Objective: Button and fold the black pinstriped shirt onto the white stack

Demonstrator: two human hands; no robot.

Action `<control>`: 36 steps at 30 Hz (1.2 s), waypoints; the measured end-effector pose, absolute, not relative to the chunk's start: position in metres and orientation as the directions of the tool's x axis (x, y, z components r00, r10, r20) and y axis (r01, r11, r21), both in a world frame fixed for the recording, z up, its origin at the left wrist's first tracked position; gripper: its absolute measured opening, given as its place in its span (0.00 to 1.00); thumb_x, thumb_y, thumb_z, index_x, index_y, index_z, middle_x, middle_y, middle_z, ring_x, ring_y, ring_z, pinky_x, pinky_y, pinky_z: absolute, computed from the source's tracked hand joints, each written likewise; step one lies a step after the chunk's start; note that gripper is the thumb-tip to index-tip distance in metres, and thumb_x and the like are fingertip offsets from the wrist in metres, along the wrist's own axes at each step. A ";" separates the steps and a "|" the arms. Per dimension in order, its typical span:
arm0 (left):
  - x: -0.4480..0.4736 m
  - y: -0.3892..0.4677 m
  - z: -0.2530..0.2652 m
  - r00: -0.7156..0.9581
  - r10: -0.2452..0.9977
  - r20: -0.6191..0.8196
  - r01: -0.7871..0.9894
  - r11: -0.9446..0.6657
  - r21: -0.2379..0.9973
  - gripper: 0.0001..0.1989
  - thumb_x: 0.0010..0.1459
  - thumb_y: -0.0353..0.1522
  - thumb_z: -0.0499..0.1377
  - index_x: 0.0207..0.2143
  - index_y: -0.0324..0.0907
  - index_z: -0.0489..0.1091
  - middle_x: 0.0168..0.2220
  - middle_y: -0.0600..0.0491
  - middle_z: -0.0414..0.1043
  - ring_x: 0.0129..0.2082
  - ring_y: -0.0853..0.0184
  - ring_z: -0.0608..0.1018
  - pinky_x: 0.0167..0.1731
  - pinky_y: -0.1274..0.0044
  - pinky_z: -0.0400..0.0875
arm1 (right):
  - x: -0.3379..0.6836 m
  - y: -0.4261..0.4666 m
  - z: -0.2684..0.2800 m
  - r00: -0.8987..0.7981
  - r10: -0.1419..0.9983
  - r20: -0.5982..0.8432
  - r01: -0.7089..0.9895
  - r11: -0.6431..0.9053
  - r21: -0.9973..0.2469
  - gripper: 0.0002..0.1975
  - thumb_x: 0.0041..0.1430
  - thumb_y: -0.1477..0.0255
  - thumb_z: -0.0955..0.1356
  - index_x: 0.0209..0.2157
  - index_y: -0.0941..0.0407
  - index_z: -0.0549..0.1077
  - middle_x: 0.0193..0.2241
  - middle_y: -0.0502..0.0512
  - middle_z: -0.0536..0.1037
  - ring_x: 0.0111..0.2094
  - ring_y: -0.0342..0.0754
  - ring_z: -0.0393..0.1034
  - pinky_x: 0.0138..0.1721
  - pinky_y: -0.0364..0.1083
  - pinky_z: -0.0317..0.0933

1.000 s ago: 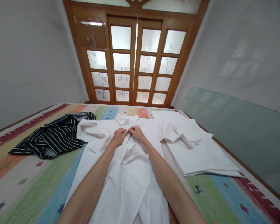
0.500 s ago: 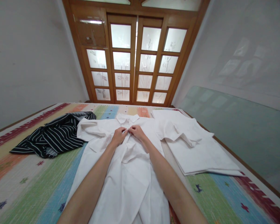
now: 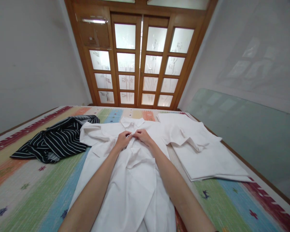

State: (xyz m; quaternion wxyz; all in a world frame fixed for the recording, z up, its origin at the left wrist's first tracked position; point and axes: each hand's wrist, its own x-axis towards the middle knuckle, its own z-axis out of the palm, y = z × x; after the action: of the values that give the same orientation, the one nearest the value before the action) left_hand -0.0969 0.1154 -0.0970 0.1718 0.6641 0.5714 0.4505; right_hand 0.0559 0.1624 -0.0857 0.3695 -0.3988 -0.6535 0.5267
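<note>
A white short-sleeved shirt point(image 3: 132, 180) lies spread out in front of me, its collar point(image 3: 132, 122) at the far end and its sleeves out to the sides. My left hand point(image 3: 123, 140) pinches the front edge a little below the collar. Right beside it, my right hand point(image 3: 142, 136) pinches the same strip of cloth, with the fingertips of both hands almost touching. Whether a button is between the fingers is too small to make out. Below the hands the front panels lie loosely overlapped, with a raised fold in the middle.
A crumpled black-and-white striped garment point(image 3: 60, 138) lies to the left. On the right is a folded white cloth stack point(image 3: 207, 164), partly under the shirt's right sleeve. Everything rests on a colourful striped cover point(image 3: 38, 187). Wooden glazed doors point(image 3: 140, 64) stand beyond, and a pale green panel point(image 3: 251, 132) runs along the right.
Both hands stay at the same spot on the shirt front, with only a very slight shift of the fingers. The shirt and other garments lie as before.
</note>
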 end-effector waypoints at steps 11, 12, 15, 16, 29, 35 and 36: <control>-0.095 0.115 -0.095 -0.049 0.902 0.428 0.598 -0.317 0.737 0.08 0.51 0.29 0.57 0.32 0.41 0.76 0.34 0.51 0.79 0.34 0.65 0.78 0.40 0.74 0.71 | 0.056 0.169 -0.094 -0.432 0.884 0.178 0.251 0.308 -0.918 0.09 0.46 0.72 0.67 0.16 0.58 0.69 0.12 0.43 0.64 0.18 0.39 0.56 0.22 0.39 0.49; -0.095 0.115 -0.095 -0.045 0.903 0.428 0.600 -0.318 0.734 0.08 0.51 0.29 0.57 0.31 0.40 0.76 0.34 0.51 0.79 0.34 0.65 0.78 0.39 0.74 0.71 | 0.056 0.169 -0.094 -0.431 0.884 0.182 0.264 0.317 -0.911 0.08 0.46 0.73 0.67 0.16 0.58 0.70 0.12 0.43 0.64 0.18 0.39 0.57 0.22 0.39 0.49; -0.095 0.115 -0.095 -0.037 0.905 0.423 0.607 -0.316 0.730 0.08 0.50 0.28 0.57 0.32 0.40 0.76 0.33 0.51 0.78 0.34 0.65 0.78 0.39 0.74 0.72 | 0.056 0.168 -0.094 -0.417 0.886 0.202 0.309 0.347 -0.885 0.07 0.46 0.75 0.67 0.16 0.58 0.70 0.12 0.44 0.65 0.19 0.39 0.58 0.24 0.39 0.50; -0.095 0.114 -0.095 -0.036 0.907 0.420 0.609 -0.313 0.729 0.08 0.50 0.28 0.57 0.32 0.40 0.76 0.33 0.51 0.78 0.33 0.65 0.78 0.39 0.74 0.71 | 0.056 0.168 -0.093 -0.409 0.887 0.213 0.319 0.358 -0.878 0.07 0.46 0.75 0.67 0.16 0.58 0.70 0.13 0.44 0.66 0.19 0.40 0.58 0.24 0.39 0.51; -0.098 0.115 -0.100 0.041 0.891 0.452 0.666 -0.362 0.653 0.11 0.58 0.35 0.55 0.34 0.40 0.74 0.34 0.49 0.77 0.35 0.64 0.77 0.41 0.73 0.71 | 0.056 0.169 -0.099 -0.451 0.851 0.269 0.256 0.412 -0.874 0.07 0.49 0.74 0.67 0.19 0.59 0.72 0.16 0.46 0.69 0.21 0.40 0.59 0.25 0.39 0.52; -0.100 0.123 -0.113 0.177 0.828 0.533 0.817 -0.426 0.390 0.07 0.60 0.30 0.51 0.35 0.40 0.70 0.35 0.46 0.73 0.39 0.61 0.75 0.43 0.69 0.70 | 0.055 0.172 -0.101 -0.455 0.838 0.302 0.277 0.456 -0.846 0.08 0.48 0.74 0.67 0.18 0.59 0.72 0.16 0.46 0.70 0.22 0.40 0.60 0.26 0.40 0.53; -0.100 0.124 -0.115 0.183 0.824 0.536 0.833 -0.419 0.360 0.07 0.59 0.29 0.51 0.35 0.40 0.69 0.35 0.46 0.73 0.39 0.61 0.75 0.43 0.69 0.70 | 0.055 0.172 -0.101 -0.454 0.838 0.304 0.279 0.458 -0.844 0.08 0.48 0.74 0.67 0.18 0.59 0.72 0.16 0.46 0.70 0.22 0.40 0.60 0.26 0.40 0.53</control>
State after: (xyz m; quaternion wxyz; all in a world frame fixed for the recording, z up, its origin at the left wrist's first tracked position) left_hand -0.1000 0.1239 -0.1149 -0.0067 0.7690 0.5387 0.3440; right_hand 0.0548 0.1722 -0.1013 0.3751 -0.3640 -0.7669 0.3724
